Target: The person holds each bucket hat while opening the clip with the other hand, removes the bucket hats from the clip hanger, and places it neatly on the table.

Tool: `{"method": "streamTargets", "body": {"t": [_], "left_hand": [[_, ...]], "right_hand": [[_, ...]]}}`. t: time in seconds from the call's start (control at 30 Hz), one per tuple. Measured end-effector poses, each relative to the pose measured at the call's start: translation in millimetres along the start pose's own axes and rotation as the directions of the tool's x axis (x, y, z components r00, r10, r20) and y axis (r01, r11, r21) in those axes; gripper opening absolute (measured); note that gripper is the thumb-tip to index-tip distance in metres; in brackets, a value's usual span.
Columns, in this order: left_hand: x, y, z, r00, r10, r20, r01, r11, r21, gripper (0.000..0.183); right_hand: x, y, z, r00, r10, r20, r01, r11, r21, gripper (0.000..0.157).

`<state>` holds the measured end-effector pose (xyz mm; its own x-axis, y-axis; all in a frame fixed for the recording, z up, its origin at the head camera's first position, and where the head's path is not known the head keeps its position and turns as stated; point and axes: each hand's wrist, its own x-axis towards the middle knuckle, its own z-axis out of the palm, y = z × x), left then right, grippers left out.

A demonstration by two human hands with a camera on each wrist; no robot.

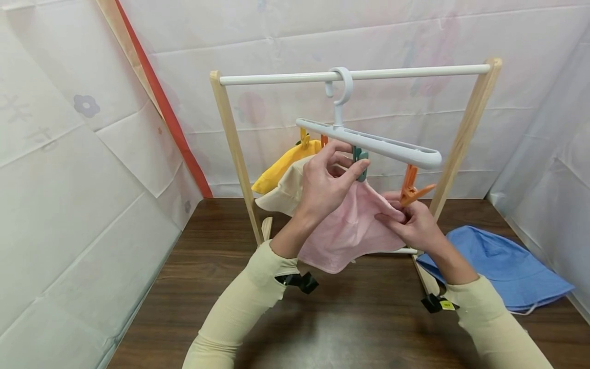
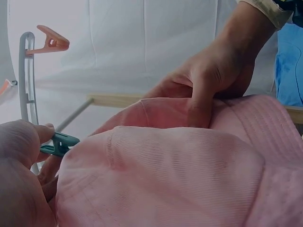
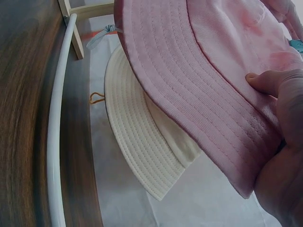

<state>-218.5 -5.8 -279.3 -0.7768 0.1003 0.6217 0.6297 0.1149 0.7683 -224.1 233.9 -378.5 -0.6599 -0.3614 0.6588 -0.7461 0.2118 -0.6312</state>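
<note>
A pink bucket hat (image 1: 343, 225) is held up under a pale grey hanger (image 1: 369, 142). My left hand (image 1: 322, 182) has its thumb and fingers at a green clip (image 1: 361, 163) below the hanger bar, pinching it by the hat's crown. In the left wrist view the clip (image 2: 60, 144) meets the edge of the pink fabric. My right hand (image 1: 417, 228) grips the hat's right side, thumb (image 3: 270, 82) on the near face and fingers behind. Just above that hand hangs an orange clip (image 1: 412, 187), with no cloth in it.
Behind the pink hat, a cream hat (image 1: 286, 189) and a yellow hat (image 1: 286, 166) hang from the hanger's far end. A wooden rack with a white rod (image 1: 276, 78) carries the hanger. To the right, a blue hat (image 1: 502, 266) lies on the dark wooden table (image 1: 184, 292).
</note>
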Motion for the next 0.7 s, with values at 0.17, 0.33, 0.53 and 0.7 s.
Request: {"method": "streamTargets", "body": {"t": [0.17,0.33,0.53,0.7], "left_hand": [[0.1,-0.3,0.1,1.000,-0.003,0.001,0.003,1.000,-0.009,0.023],[0.2,-0.9,0.2,1.000,-0.002,-0.002,0.002,1.000,-0.013,0.023],[-0.4,-1.9,0.7,1.000,0.005,-0.004,-0.005,1.000,-0.012,0.023],[-1.2,-3.5,1.3,1.000,0.017,-0.003,-0.017,1.000,-0.023,0.024]], "right_hand": [[-0.5,0.5,1.1,1.000,-0.019,-0.006,0.019,1.000,0.003,0.044],[0.1,0.4,1.7,0.999,-0.032,-0.008,0.032,0.999,0.004,0.043],[-0.8,-1.8,1.9,1.000,-0.029,-0.006,0.029,1.000,0.009,0.043],[-1.2,-3.2,1.7,0.999,-0.031,-0.007,0.031,0.999,0.010,0.043]]}}
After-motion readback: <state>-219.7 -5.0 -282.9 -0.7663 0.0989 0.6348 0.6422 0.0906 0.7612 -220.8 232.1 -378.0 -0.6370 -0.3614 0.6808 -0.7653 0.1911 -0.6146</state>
